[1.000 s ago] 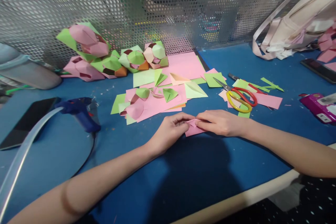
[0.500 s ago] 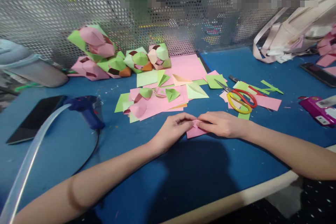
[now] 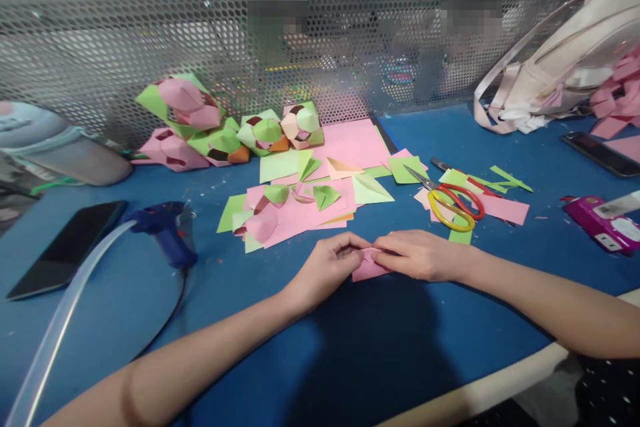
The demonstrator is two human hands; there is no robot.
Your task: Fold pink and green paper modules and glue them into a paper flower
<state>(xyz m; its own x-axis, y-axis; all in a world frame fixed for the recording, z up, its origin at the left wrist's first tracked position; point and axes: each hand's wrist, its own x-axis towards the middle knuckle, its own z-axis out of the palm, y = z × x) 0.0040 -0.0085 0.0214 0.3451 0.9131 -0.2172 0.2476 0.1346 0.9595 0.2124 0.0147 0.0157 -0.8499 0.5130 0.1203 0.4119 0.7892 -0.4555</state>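
Just below centre, my left hand (image 3: 327, 265) and right hand (image 3: 425, 253) pinch a small flat pink paper piece (image 3: 369, 271), seemingly part-folded; faceted pink-and-green paper balls (image 3: 181, 95) sit assembled, upper left.

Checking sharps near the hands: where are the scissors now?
Head view, right of centre: the scissors lie on paper pieces on the blue table, just beyond the right hand.

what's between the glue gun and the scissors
In the head view, a pile of pink and green paper lies between the glue gun and the scissors, some sheets flat, some pieces folded.
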